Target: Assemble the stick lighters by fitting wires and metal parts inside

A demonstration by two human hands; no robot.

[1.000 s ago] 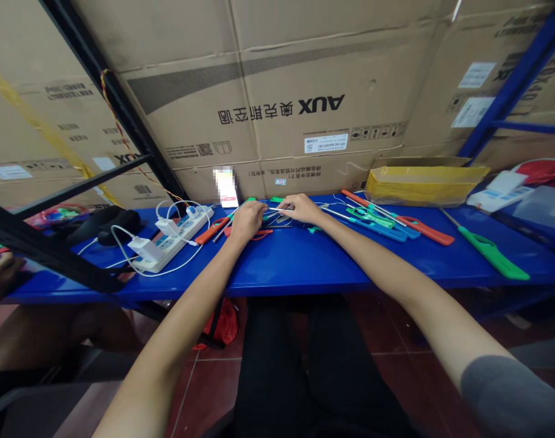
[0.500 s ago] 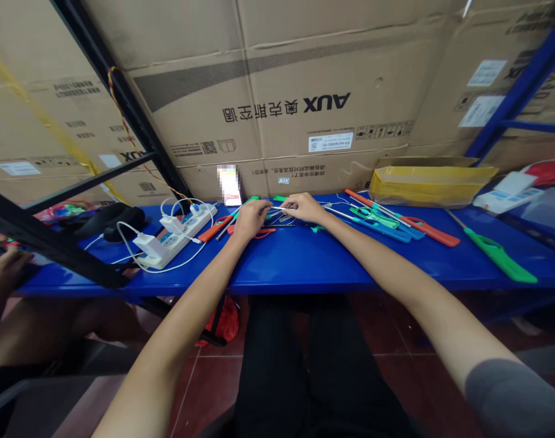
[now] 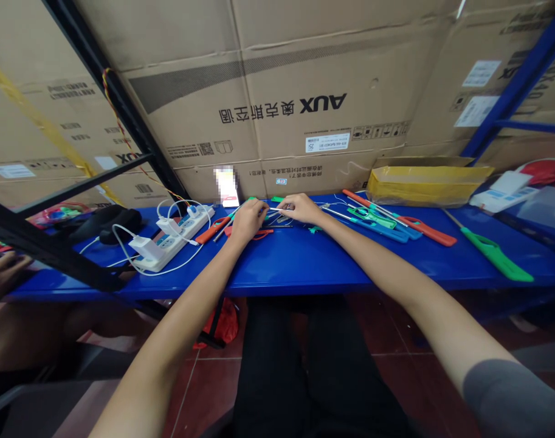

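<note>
Above the back half of the blue table (image 3: pixel 295 261), a thin silvery metal rod (image 3: pixel 274 209) spans the gap between my two hands. My left hand (image 3: pixel 248 220) pinches its left end, fingers closed. The other end sits in the closed fingertips of my right hand (image 3: pixel 304 208). Loose thin wires and small parts lie below and behind my fingers, too small to make out. Long-neck lighters lie about: an orange one (image 3: pixel 208 231) left of my left hand, and on the right a blue one (image 3: pixel 386 231), another orange one (image 3: pixel 434 232) and a green one (image 3: pixel 496 252).
Left of my arms lies a white power strip (image 3: pixel 177 236) with chargers and cables. A lit phone (image 3: pixel 228 190) leans against the large cardboard box (image 3: pixel 277 73). At the back right stands a yellow-taped carton (image 3: pixel 423 187). Another person's hand (image 3: pixel 6 271) shows beyond the black post (image 3: pixel 67 255).
My head view has shifted slightly. Both hands stay in nearly the same place with the rod between them.
</note>
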